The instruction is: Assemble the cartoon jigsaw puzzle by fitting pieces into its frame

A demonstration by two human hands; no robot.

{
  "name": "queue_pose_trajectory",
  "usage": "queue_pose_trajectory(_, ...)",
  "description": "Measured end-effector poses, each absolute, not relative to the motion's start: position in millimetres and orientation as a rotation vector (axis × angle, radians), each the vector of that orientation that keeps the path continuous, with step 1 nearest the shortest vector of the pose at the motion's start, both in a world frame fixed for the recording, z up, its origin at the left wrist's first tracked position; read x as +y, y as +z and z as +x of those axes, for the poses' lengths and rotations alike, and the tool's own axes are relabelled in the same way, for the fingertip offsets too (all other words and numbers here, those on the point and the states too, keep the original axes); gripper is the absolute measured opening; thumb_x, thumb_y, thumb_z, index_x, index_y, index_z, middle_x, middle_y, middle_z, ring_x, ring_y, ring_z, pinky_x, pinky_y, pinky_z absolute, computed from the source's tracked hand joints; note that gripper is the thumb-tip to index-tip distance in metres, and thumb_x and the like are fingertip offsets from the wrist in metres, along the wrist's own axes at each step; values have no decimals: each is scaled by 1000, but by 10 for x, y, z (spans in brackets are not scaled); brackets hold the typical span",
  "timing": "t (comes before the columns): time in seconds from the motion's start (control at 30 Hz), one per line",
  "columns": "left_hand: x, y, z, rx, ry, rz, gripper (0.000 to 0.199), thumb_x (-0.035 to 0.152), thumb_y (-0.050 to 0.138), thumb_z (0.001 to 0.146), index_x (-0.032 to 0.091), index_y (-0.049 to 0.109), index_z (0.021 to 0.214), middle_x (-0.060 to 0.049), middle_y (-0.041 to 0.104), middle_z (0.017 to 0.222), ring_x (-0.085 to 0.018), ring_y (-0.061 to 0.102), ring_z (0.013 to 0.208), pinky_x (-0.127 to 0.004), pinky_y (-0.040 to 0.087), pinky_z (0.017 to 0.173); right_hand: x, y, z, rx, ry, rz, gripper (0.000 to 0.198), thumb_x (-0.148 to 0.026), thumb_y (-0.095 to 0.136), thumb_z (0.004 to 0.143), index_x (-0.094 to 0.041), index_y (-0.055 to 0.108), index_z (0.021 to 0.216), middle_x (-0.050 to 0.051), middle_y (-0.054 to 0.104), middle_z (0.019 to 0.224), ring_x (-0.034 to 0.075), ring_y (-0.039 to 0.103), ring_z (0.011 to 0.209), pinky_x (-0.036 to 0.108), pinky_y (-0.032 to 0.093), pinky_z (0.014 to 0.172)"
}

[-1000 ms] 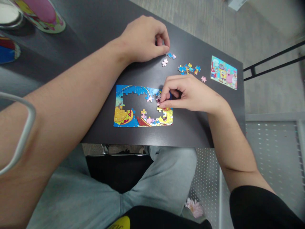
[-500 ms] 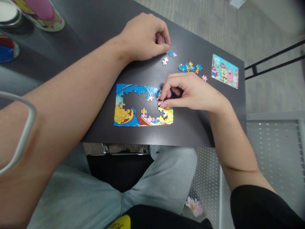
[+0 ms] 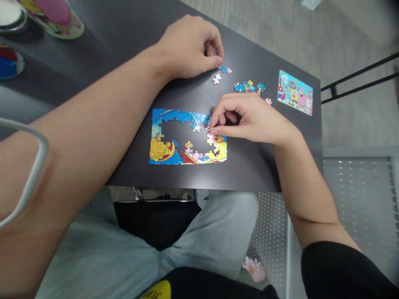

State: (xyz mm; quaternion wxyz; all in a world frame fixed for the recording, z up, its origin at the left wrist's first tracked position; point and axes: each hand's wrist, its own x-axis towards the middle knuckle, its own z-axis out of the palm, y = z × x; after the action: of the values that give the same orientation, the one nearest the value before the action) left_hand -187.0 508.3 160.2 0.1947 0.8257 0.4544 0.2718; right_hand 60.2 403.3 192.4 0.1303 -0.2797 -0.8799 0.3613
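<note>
A partly assembled jigsaw puzzle (image 3: 162,157) lies on the dark table, its border joined around an open middle. At its right side my right hand (image 3: 240,116) pinches a puzzle piece (image 3: 210,132) between thumb and forefinger, mostly covered by the fingertips, against the inner edge. My left hand (image 3: 196,47) rests on the table beyond the puzzle. Its fingers are curled, thumb and forefinger together; anything between them is hidden. Just by those fingertips lie blue-and-pink pieces (image 3: 225,70) and a pale pink piece (image 3: 216,79).
A heap of loose pieces (image 3: 249,87) lies behind my right hand, with a pink piece (image 3: 268,101) beside it. A small picture card (image 3: 294,92) sits near the table's right end. Printed containers (image 3: 67,20) stand at the far left. The table's front edge borders my lap.
My right hand has moved slightly up along the puzzle's inner right edge, uncovering more of the printed pieces below it. My left hand stays almost still.
</note>
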Motion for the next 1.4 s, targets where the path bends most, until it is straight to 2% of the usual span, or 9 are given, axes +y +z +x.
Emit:
queue_pose_trajectory(0.17,5109,1572,-1896,1275,794,2305,33,29,86,99,21,103,126,-4,92,106,-23,70,81,-42,50,86,4155,2046,831,-2301,979,-1113,55,-79,99,110,-26,86,109,2,76,89,20,54,76,44,42,73)
queue_pose_trajectory(0.23,5141,1547,-1928,1261,781,2296,31,41,85,94,32,102,119,-2,93,107,-25,70,81,-46,51,86,4278,2096,1040,-2181,837,-1229,61,-85,102,104,-27,85,107,4,76,90,19,51,76,46,38,72)
queue_pose_trajectory(0.3,5186,1518,-1963,1235,738,2311,27,60,81,96,45,97,111,3,93,105,-26,69,84,-48,51,85,4401,2155,1281,-2136,656,-1311,60,-85,104,100,-28,85,102,4,74,83,20,50,74,47,40,74)
queue_pose_trajectory(0.4,5248,1481,-1992,1244,780,2304,31,64,79,88,43,95,104,1,91,98,-25,67,79,-48,47,80,4494,2267,1592,-2188,385,-1498,47,-72,104,99,-28,88,96,6,78,85,24,59,81,48,48,81)
queue_pose_trajectory(0.5,5276,1460,-1993,1272,779,2288,40,66,80,88,37,96,111,-1,92,101,-22,67,79,-45,46,81,4464,2366,1759,-2286,532,-1681,48,-75,103,96,-28,91,95,6,87,91,26,68,83,46,52,81)
queue_pose_trajectory(0.6,5289,1442,-1997,1306,774,2273,38,66,84,88,38,98,110,-1,94,105,-21,68,80,-43,46,81,4402,2408,1803,-2441,881,-1763,58,-81,114,79,-29,93,93,6,92,94,26,77,81,44,58,73)
queue_pose_trajectory(0.73,5321,1406,-2023,1270,786,2284,32,63,87,93,41,99,112,2,95,104,-19,69,79,-40,46,77,4367,2373,1762,-2588,995,-1682,57,-66,128,66,-31,89,87,3,92,87,27,85,75,43,61,62)
queue_pose_trajectory(1.07,5265,1450,-1998,1286,771,2270,35,65,83,89,41,97,111,-1,93,100,-24,67,80,-47,47,82,4300,2368,1630,-2525,1253,-1639,28,-37,107,90,-30,81,95,0,89,83,26,85,78,40,60,65)
queue_pose_trajectory(1.4,5184,1517,-1977,1246,755,2282,19,57,82,95,46,95,105,5,92,102,-25,67,82,-49,48,84,4168,2182,987,-2518,1200,-806,23,-45,94,118,-25,92,128,8,93,120,23,83,104,37,62,88)
